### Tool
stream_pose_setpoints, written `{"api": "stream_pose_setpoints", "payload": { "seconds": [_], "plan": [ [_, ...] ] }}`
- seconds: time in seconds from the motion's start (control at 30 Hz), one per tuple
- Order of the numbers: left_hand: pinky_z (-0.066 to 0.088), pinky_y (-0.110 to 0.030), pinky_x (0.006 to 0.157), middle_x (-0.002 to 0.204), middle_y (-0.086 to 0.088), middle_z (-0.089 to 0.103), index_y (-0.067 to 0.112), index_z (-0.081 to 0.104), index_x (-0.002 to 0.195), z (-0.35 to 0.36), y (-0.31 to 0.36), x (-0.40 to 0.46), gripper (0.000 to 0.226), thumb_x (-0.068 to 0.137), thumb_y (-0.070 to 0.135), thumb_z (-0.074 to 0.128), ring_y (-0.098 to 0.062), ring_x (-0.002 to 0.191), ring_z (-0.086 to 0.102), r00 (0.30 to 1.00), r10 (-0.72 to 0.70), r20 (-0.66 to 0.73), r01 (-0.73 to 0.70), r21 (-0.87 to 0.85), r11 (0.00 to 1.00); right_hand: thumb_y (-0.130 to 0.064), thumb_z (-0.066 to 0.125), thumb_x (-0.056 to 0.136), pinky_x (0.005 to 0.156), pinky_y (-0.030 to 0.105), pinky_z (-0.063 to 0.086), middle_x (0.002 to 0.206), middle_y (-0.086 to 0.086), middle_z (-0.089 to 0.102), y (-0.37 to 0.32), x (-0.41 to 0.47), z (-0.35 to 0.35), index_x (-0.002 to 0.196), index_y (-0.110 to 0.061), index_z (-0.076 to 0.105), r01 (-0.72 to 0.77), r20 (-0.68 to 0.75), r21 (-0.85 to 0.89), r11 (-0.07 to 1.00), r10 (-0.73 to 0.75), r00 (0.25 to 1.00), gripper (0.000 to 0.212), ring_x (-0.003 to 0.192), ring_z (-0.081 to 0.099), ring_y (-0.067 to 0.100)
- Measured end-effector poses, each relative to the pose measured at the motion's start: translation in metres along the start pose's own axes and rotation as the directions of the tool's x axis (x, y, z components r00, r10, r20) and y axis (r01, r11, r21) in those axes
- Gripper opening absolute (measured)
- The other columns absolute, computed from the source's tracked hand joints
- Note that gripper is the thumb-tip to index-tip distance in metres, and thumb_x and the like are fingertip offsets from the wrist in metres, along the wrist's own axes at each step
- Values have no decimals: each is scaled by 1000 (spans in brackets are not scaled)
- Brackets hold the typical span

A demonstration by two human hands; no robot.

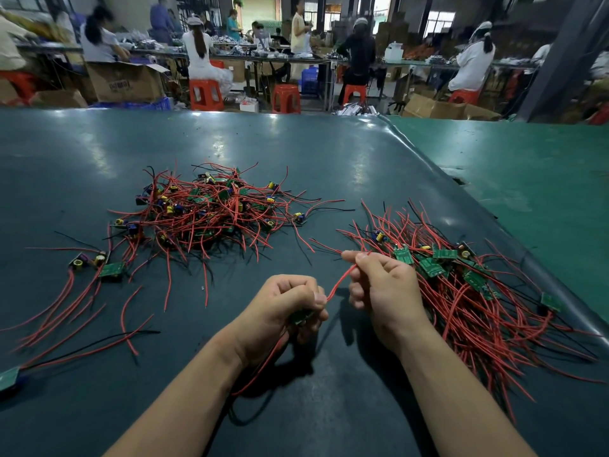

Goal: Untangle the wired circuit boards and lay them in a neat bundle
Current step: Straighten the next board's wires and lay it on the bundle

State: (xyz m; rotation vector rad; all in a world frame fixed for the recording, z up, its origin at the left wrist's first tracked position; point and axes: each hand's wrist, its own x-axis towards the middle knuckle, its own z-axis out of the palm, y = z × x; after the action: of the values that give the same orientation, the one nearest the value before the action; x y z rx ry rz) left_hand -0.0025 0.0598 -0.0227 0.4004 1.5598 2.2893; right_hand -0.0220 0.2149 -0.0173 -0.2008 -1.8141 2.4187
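Closest to me, my left hand (290,305) grips a small green circuit board (301,317) while my right hand (379,282) pinches its thin red wire (341,280) (light, floppy, solder joints fragile), just left of the sorted bundle (468,291) on the desk (99,179).

Circuit board (301,317) in left hand (283,311): mostly covered by the curled fingers (298,285), only a green edge showing, components not discernible; its red and black leads drop behind the wrist into shadow. Red wire (341,281) between the hands: upper end concealed inside the right hand (382,285), so its tip cannot be made out. Loose board (8,379) at lower left: cut by the frame edge; wires of the right-hand bundle (478,291) run out past the right edge; boards deep in the tangled heap (211,209) overlap beyond counting, markings too small to read.
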Motion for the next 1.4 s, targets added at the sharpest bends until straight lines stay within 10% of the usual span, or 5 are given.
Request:
{"api": "stream_pose_setpoints", "payload": {
  "seconds": [0.37,0.97,1.1,1.2,1.4],
  "plan": [
    [28,-17,37,61,-8,54,8,55,69,12,4,2,17,86,9,58,-11,43,38,967,10,-254,-11,-2,1000,-38,71,70,34,12,25,53,1,53,0,-16,9,87,-10,77,-194,321,-71,979,206,924,33,35,35,4],
    [31,-12,39,58,-4,51,13,57,58,6,13,-9,17,59,23,71,-9,43,41,993,-55,-109,36,-168,985,-13,51,100,33,14,23,49,-3,42,-1,11,-7,70,-5,61,131,-325,336,933,-16,946,32,32,30,4],
    [34,-16,39,70,1,60,14,75,73,7,19,-10,5,71,17,78,-7,50,47,968,26,-250,-73,-181,981,-19,56,98,36,16,28,46,-7,48,11,6,-4,63,-15,64,145,-173,-88,985,-159,972,36,35,36,5],
    [39,-17,42,70,-2,57,12,78,83,11,25,-10,32,60,34,83,-8,49,48,960,66,-273,-138,-251,958,-22,63,94,50,15,35,46,-17,55,23,-3,6,61,-17,67,319,83,-554,769,-331,940,34,44,48,0],
    [52,-18,49,69,-1,60,12,76,89,50,51,2,27,66,27,70,-10,52,59,969,55,-239,-100,-181,978,-33,60,92,49,31,31,51,-3,58,19,-10,8,57,-12,61,391,185,-600,698,-355,916,41,48,43,8]
  ]
}}
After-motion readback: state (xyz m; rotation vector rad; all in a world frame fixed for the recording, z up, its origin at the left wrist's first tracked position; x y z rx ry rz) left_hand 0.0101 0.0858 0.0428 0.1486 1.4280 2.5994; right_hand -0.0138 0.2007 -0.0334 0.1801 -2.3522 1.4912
